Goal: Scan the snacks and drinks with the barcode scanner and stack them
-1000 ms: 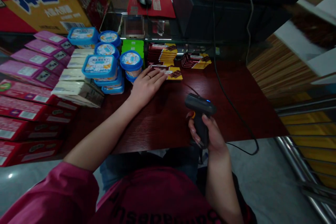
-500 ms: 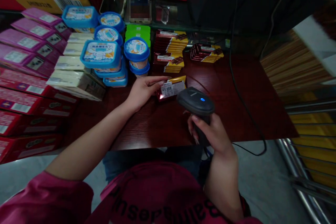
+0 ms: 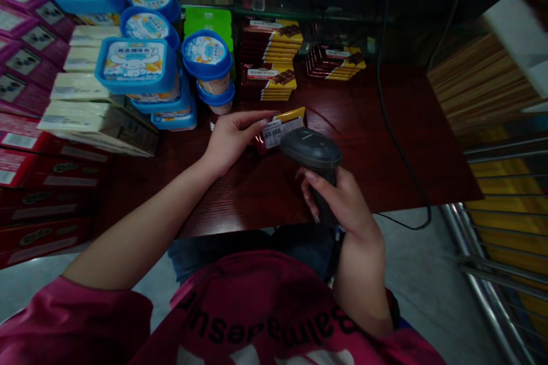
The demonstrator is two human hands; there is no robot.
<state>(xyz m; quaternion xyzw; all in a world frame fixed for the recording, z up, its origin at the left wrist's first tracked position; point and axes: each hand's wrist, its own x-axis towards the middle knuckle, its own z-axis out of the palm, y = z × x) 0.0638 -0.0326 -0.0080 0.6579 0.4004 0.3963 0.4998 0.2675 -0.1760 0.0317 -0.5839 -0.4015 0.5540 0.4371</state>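
My left hand [image 3: 233,140] pinches the left end of a chocolate bar packet [image 3: 278,130], tilted above the dark red wooden table with its barcode side facing up. Wrapped around the handle of a black barcode scanner [image 3: 311,148], my right hand [image 3: 342,199] holds it upright just right of the packet. The scanner's head overlaps the packet's right edge in view. Stacks of similar chocolate packets [image 3: 268,81] lie behind my left hand, and a smaller stack [image 3: 334,61] sits farther right. Blue-lidded pudding tubs [image 3: 132,65] stand to the left.
Pale cartons [image 3: 92,117], purple boxes [image 3: 21,51] and red boxes [image 3: 51,177] crowd the left side. Behind the tubs lie green packets [image 3: 209,20]. A black cable [image 3: 385,108] crosses the table at right, near a metal rack [image 3: 475,274] beyond the edge.
The view has shifted, so the goods sit higher and farther left. Both hands keep their holds, and the blue light on the scanner's head is no longer lit.
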